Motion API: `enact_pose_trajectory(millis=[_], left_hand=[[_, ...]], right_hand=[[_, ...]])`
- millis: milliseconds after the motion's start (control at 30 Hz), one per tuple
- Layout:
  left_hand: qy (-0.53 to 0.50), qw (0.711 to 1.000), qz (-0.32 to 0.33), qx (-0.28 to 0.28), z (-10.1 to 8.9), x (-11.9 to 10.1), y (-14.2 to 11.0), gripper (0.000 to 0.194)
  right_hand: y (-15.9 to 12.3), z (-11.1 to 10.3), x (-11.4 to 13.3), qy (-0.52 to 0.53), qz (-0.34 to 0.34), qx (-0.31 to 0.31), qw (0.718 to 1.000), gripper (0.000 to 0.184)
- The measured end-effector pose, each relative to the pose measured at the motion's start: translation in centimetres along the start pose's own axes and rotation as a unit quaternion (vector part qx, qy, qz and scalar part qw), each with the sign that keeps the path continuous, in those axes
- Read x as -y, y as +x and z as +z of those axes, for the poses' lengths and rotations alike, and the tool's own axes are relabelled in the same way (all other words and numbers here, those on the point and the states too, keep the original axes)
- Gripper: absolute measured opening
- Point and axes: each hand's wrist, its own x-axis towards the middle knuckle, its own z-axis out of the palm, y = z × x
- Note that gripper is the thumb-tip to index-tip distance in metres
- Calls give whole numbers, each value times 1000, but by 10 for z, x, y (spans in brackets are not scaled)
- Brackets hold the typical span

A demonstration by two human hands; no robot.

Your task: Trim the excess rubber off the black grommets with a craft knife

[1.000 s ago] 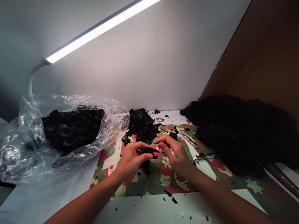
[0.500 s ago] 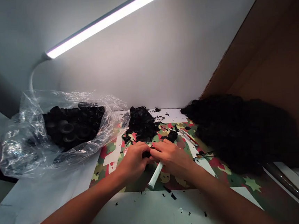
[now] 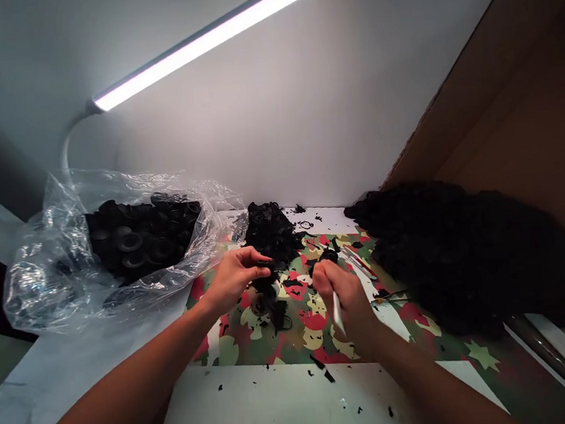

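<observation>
My left hand (image 3: 231,277) pinches a small black rubber part (image 3: 266,267) above a camouflage-patterned mat (image 3: 293,330). Thin black trimmings (image 3: 273,305) hang and lie just under that part. My right hand (image 3: 342,292) is closed round a white-handled tool (image 3: 337,313), whose handle points down toward me; its tip is hidden by my fingers. The two hands are a short gap apart over the mat.
A clear plastic bag (image 3: 70,270) of black rubber rings (image 3: 141,234) lies at the left. A heap of black scraps (image 3: 269,229) sits behind the hands, and a large black pile (image 3: 458,249) fills the right beside a cardboard wall (image 3: 515,106). A lamp bar (image 3: 208,40) glows overhead.
My hands were pressed together on the black part; they have drawn apart. The left lifted the part up and back, and the tool's handle swung from slanting left to pointing down.
</observation>
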Motion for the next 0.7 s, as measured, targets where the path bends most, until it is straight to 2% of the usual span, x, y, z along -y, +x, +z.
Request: enact_pose_trajectory(millis=[67,133,200,233,300,400,467,600,700], left_hand=[[13,1000,6,7,0,-1,-1,19],[32,999,5,22,4,-2,-4,21],[31,999,-4,31,10,-2,-9,23],[26,999,-9,34,13,-3,-11,23],[20,999,-13,34,16,-3,-14,24],[26,999,-22,32,18,-2,-16,23],[37,999,-22,32,19,-2,-18,24],[14,999,-9,39,22,1,-20,24],[-84,995,-21,55,24,3,-19,27]], right_hand=[[3,-4,-9,27,53,53,997,40],[7,-6,-16,53,28,153,986,37],[8,-5,-20,72,4,207,976,21],[8,-4,-20,76,6,211,975,14],[8,-2,-18,88,34,189,977,15],[7,1,-12,154,114,116,975,42],[7,3,-7,222,168,94,956,51],[5,5,2,322,228,99,913,42],[4,7,5,367,242,78,895,38]])
